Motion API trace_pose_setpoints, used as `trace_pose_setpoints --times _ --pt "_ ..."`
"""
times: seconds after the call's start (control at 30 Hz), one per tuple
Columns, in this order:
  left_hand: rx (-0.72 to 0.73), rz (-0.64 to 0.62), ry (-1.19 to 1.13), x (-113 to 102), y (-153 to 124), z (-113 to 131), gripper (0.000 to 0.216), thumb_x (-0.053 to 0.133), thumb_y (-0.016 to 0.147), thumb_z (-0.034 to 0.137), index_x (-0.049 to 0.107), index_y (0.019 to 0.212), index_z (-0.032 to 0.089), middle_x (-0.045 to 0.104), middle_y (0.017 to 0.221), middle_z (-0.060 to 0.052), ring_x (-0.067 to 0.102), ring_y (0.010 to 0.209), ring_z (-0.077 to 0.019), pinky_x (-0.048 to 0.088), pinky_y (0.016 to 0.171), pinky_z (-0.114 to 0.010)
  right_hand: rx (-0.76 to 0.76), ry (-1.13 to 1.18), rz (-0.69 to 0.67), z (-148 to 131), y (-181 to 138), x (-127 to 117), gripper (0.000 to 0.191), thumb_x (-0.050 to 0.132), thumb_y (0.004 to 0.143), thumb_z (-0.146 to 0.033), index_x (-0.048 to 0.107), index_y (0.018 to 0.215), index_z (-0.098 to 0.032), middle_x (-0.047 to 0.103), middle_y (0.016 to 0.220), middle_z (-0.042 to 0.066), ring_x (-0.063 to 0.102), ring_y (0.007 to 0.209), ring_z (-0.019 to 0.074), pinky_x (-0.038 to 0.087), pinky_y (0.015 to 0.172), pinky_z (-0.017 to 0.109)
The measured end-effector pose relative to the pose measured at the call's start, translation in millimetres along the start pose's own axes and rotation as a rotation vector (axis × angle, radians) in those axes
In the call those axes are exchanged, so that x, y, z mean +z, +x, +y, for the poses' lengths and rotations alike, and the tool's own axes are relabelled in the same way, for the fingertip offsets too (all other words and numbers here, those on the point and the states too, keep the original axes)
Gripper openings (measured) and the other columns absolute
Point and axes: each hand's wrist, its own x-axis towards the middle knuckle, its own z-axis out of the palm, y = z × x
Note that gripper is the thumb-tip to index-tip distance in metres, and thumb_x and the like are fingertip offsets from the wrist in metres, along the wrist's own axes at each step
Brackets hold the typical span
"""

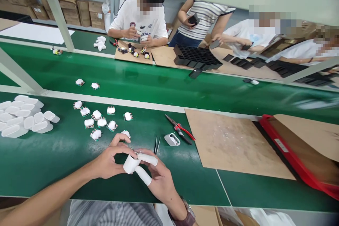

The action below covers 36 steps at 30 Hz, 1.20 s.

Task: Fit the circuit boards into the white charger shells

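A white oval plastic housing (130,165) sits between my two hands, its opening facing up. My left hand (109,160) is closed around its left side. White finger cots cover the thumb and a finger of my right hand (160,178), which pinches the housing from the right with fingertips at its rim. What lies inside the opening is mostly hidden. Tweezers (157,144) lie just beyond my right hand. Another white housing (172,140) with parts inside rests near red-handled pliers (180,129). Several small circuit boards with white tops (101,122) are spread beyond my left hand.
Several white housings (39,126) are clustered at the left. A brown board (233,141) and a red-rimmed tray (286,155) are at the right. Beyond the green belt (148,84), co-workers handle dark parts beside a black grid tray (196,58). White frame posts (57,10) cross the view.
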Motion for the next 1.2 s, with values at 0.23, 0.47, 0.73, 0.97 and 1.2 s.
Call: trace_pose_setpoints --times 0.23,0.47,0.73,0.97,1.2 --pt "-0.053 0.028 0.307 -12 1 5 0.072 0.067 0.095 0.018 0.040 0.158 0.038 0.040 0.152 -0.011 0.045 0.142 -0.0312 0.043 0.120 -0.052 -0.245 -0.506 0.060 15 0 -18 0.042 0.062 0.098 -0.009 0.067 0.134 -0.030 0.069 0.124 0.011 0.072 0.111 0.0238 0.066 0.090 0.040" --pt "0.016 0.369 0.377 -25 7 -3 0.040 0.063 0.100 0.025 0.060 0.138 0.035 0.054 0.138 -0.008 0.065 0.109 -0.0229 0.059 0.095 -0.041 -0.285 -0.704 0.112 21 0 -19 0.052 0.060 0.096 -0.005 0.057 0.144 -0.026 0.069 0.121 0.014 0.071 0.109 0.0257 0.067 0.086 0.041" --pt "0.058 0.217 0.883 -93 77 15 0.043 0.062 0.100 0.036 0.060 0.142 0.026 0.053 0.148 -0.014 0.048 0.140 -0.0332 0.042 0.118 -0.053 -0.333 -0.702 0.082 30 6 -25 0.046 0.057 0.096 -0.004 0.060 0.138 -0.022 0.069 0.119 0.016 0.073 0.103 0.0272 0.067 0.082 0.041" --pt "-0.633 0.372 1.159 -202 173 -31 0.081 0.068 0.087 0.066 0.053 0.153 0.023 0.036 0.163 -0.024 0.029 0.149 -0.0525 0.036 0.111 -0.069 -0.263 -0.656 0.087 22 8 -29 0.042 0.052 0.097 -0.006 0.061 0.134 -0.024 0.069 0.117 0.014 0.074 0.098 0.0255 0.068 0.079 0.037" --pt "-0.483 0.227 1.092 -159 212 -55 0.046 0.070 0.090 0.049 0.074 0.123 0.017 0.062 0.143 -0.018 0.046 0.135 -0.0455 0.039 0.110 -0.060 -0.175 -0.710 0.050 38 0 -22 0.034 0.050 0.097 -0.008 0.064 0.125 -0.022 0.068 0.118 0.014 0.073 0.098 0.0269 0.067 0.079 0.040"
